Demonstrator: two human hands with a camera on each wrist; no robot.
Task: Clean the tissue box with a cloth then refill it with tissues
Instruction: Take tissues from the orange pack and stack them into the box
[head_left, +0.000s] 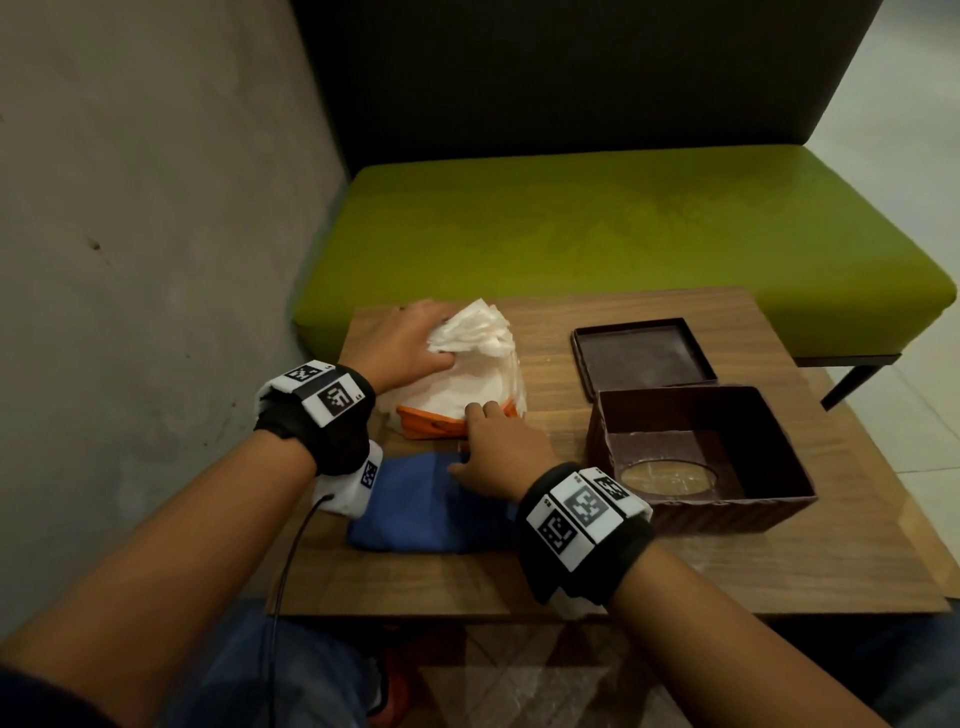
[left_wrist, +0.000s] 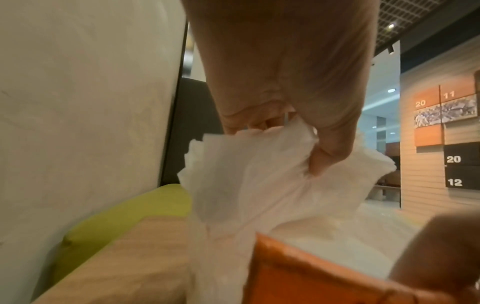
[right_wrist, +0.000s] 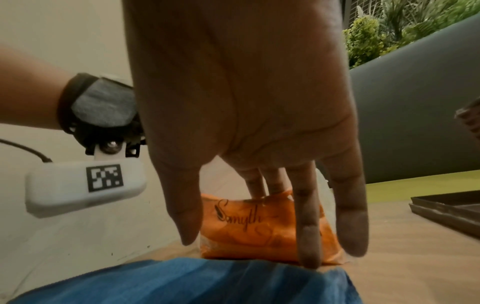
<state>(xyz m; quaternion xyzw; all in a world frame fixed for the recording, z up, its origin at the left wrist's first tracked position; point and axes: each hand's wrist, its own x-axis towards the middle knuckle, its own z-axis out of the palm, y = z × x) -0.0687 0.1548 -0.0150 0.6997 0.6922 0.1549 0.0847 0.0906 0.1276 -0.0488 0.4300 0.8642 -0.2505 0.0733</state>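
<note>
An orange tissue pack lies at the table's left, white tissues sticking up from it. My left hand pinches that bunch of tissues between thumb and fingers. My right hand rests with straight fingers on the pack's near end, holding it down. The dark brown tissue box stands upside down and open at the right, its round opening on the table. Its flat base panel lies behind it. A folded blue cloth lies in front of the pack.
The wooden table is small; a grey wall runs close along its left. A green bench seat with a dark backrest stands right behind it. A black cable hangs from my left wrist.
</note>
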